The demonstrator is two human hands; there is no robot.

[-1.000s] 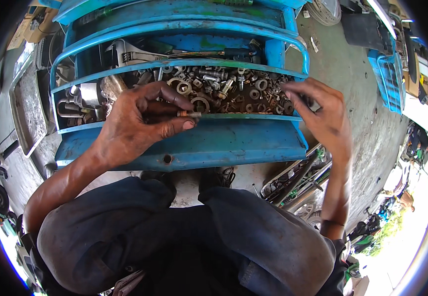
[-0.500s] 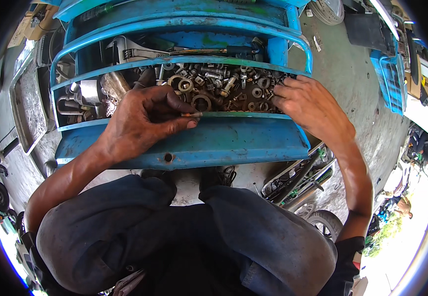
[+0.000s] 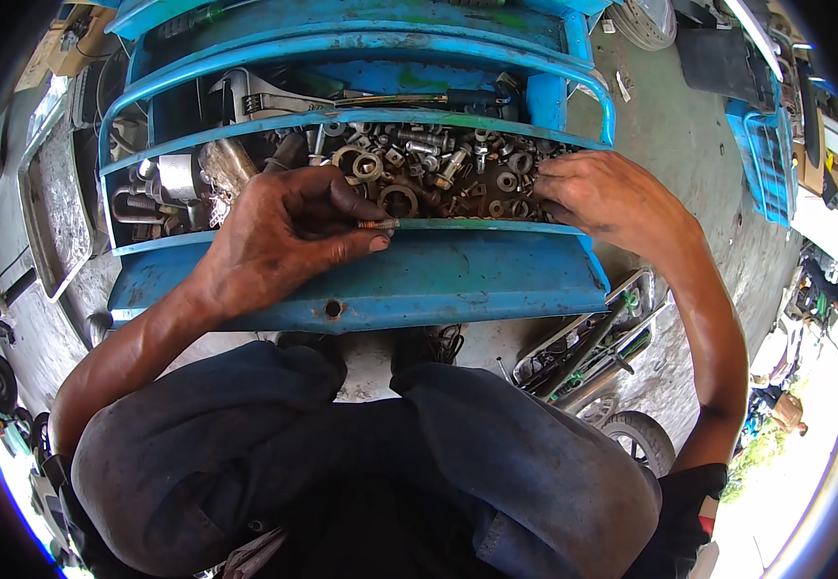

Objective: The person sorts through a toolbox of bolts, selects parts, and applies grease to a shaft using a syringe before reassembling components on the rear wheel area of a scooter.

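Between the thumb and index finger of my left hand (image 3: 274,232) is a small threaded bolt (image 3: 380,225), rusty orange along part of its length. That hand hovers over the front rim of a blue metal tray (image 3: 496,228). Loose nuts, bolts and washers fill the tray, among them a large ring (image 3: 398,201) and a long silver bolt (image 3: 452,168). My right hand (image 3: 621,201) reaches into the tray's right end, its fingers curled down among small hardware. The fingertips are partly hidden, so whatever they hold cannot be made out.
An adjustable wrench (image 3: 279,98) lies in the compartment behind. Silver cylindrical parts (image 3: 179,179) sit at the tray's left end. A blue bar handle (image 3: 361,41) arches behind the tray. A wheel (image 3: 639,439) and a rack of tools (image 3: 583,352) are on the floor at the right.
My right hand has shifted slightly and its wrist and elbow have swung outward to the right. My left hand keeps its pinch on the bolt, almost unmoved.
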